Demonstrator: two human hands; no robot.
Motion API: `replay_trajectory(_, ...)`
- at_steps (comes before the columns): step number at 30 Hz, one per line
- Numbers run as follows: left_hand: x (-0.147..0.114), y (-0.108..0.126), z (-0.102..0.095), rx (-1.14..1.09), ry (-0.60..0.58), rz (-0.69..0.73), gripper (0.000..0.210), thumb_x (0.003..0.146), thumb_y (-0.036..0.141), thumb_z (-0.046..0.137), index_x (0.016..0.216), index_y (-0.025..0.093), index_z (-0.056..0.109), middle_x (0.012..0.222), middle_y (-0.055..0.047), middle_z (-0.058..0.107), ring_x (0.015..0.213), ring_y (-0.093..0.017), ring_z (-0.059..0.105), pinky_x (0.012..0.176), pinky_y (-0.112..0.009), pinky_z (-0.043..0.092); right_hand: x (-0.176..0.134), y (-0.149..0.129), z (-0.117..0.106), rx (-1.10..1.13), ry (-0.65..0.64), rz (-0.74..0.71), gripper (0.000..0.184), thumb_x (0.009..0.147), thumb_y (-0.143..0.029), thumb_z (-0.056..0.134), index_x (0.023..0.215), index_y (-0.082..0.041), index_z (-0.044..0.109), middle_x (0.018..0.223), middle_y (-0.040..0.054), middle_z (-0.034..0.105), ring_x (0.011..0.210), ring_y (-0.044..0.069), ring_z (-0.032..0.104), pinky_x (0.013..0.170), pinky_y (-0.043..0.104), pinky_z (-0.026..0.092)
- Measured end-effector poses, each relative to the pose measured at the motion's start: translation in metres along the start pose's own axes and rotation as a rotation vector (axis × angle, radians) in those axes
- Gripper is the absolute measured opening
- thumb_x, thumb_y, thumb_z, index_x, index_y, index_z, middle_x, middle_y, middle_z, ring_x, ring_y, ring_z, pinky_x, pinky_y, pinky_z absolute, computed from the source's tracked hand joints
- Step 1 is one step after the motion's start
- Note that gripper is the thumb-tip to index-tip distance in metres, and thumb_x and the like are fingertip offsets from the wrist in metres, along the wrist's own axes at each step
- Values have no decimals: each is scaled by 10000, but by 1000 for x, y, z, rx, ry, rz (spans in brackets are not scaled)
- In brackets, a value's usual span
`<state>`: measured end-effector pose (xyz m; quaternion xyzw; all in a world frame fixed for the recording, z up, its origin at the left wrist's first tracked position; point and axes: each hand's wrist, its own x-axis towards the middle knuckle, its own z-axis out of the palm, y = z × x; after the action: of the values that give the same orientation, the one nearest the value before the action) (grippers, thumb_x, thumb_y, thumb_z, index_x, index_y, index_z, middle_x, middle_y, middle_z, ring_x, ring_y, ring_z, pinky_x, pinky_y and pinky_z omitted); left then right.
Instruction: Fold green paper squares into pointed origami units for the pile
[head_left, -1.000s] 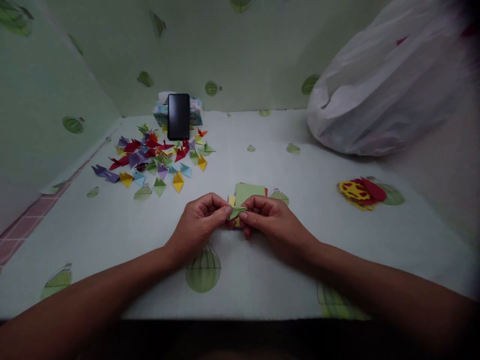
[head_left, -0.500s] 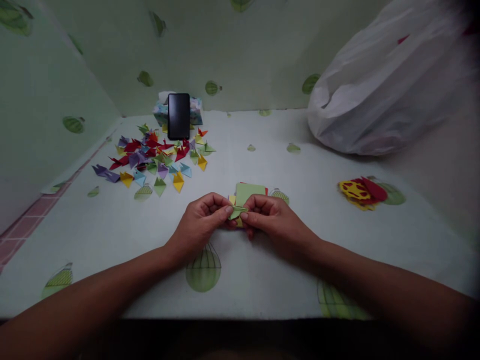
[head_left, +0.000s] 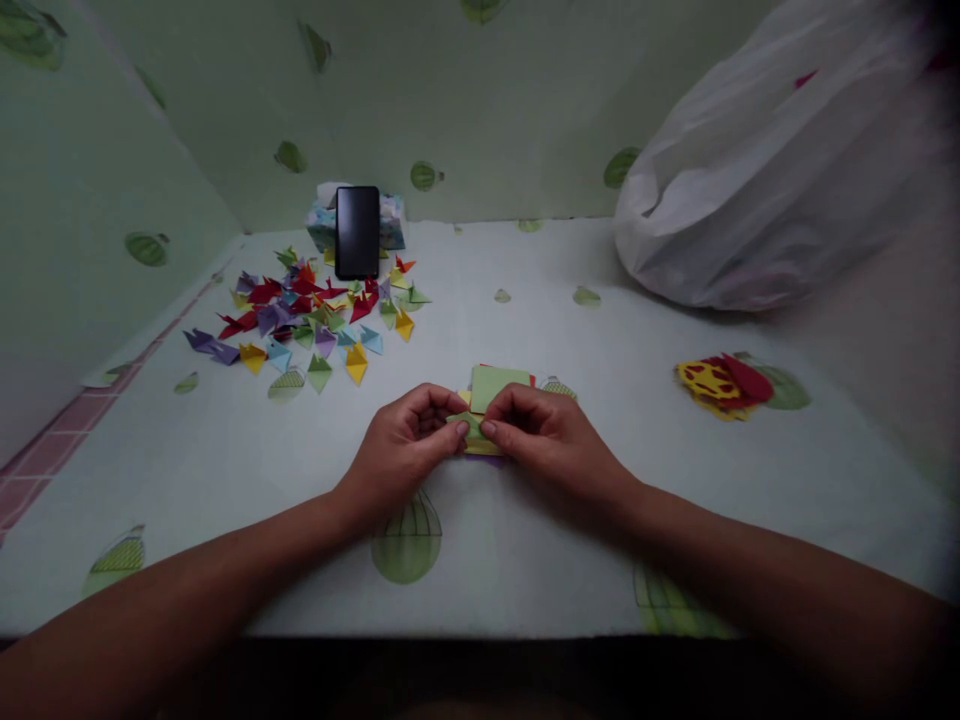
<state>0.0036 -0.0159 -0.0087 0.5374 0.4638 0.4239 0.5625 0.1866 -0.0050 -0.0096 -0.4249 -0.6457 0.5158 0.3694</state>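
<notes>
Between my two hands is a small folded piece of green paper (head_left: 472,426), pinched at both sides. My left hand (head_left: 409,435) grips its left end between thumb and fingers. At the opposite end, my right hand (head_left: 551,440) pinches it with thumb and forefinger. Just beyond and beneath lies a stack of square coloured papers (head_left: 501,386), light green on top, with red, yellow and purple edges showing. Fingertips partly hide the folded piece and the near side of the stack.
Many folded paper cranes (head_left: 315,310) in mixed colours lie at the back left. Behind them a black phone (head_left: 358,232) leans on a tissue box (head_left: 392,222). Yellow and red paper cut-outs (head_left: 724,386) lie at the right, below a large white plastic bag (head_left: 735,210).
The fingers have shifted slightly on the green paper, and it has turned a little between them. My right hand's lower fingers have curled in. Everything else stays put.
</notes>
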Motion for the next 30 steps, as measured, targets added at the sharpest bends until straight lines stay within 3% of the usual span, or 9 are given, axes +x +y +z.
replay_trajectory(8, 0, -1, 2, -114, -3, 25, 240, 772, 160, 717, 982, 166, 601, 826, 12, 641, 757, -92, 612, 703, -204, 515, -3, -5, 2, 17, 4, 46, 154, 813, -243, 610, 700, -171, 533, 653, -24, 523, 583, 98, 453, 543, 254, 347)
replay_trajectory(12, 0, -2, 2, -143, -24, 18, 264, 776, 138, 700, 1012, 173, 586, 832, 7, 658, 780, -98, 635, 725, -206, 526, -3, -7, 3, 130, -15, 139, 155, 808, -265, 604, 713, -178, 518, 609, -41, 519, 532, 95, 476, 519, 249, 357)
replay_trajectory(17, -1, -2, 3, -141, -16, 25, 272, 785, 131, 696, 1016, 192, 566, 786, 27, 664, 735, -92, 643, 696, -200, 527, -2, -5, 5, 177, -11, 143, 153, 808, -260, 603, 715, -182, 511, 604, -50, 517, 511, 88, 490, 507, 241, 365)
replay_trajectory(23, 0, -4, 1, -123, 9, 13, 152, 778, 181, 731, 862, 167, 604, 741, 24, 667, 697, -98, 655, 691, -215, 539, -3, -4, 6, 150, 8, 116, 155, 818, -252, 606, 719, -185, 507, 620, -50, 517, 526, 89, 500, 517, 242, 375)
replay_trajectory(30, 0, -2, -1, -26, 40, 21, 128, 804, 238, 714, 821, 151, 621, 718, -4, 691, 694, -121, 653, 688, -244, 524, -3, 0, 8, 125, 17, 81, 152, 833, -263, 600, 734, -185, 516, 607, -45, 519, 530, 100, 492, 523, 249, 375)
